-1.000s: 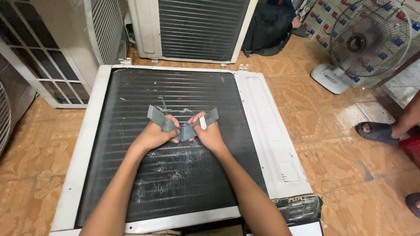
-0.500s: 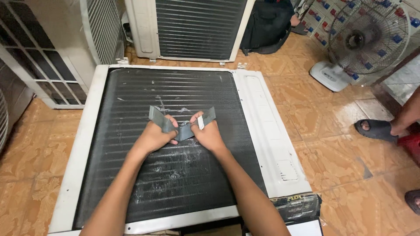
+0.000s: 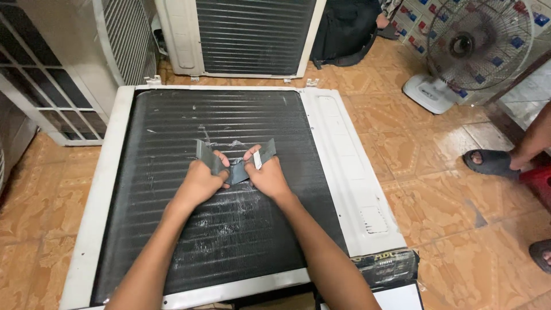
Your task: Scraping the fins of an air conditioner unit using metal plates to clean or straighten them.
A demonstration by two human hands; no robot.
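An air-conditioner unit lies flat on the floor, its white casing (image 3: 350, 172) framing a black finned coil (image 3: 172, 132) with bent, scratched patches. My left hand (image 3: 202, 182) and my right hand (image 3: 265, 175) meet over the middle of the coil. Together they grip a small grey V-shaped tool (image 3: 235, 166), like a fin comb. Its left arm sticks out above my left hand and its right arm above my right hand. The lower part of the tool is hidden between my fingers.
Another white unit (image 3: 252, 34) stands upright beyond, and a further one (image 3: 57, 57) at the left. A standing fan (image 3: 470, 46) is at the far right. Another person's feet in dark sandals (image 3: 488, 162) rest on the orange tile floor at the right.
My hands and the tool sit slightly lower and closer on the coil as the view shifted a little; the grip is the same.
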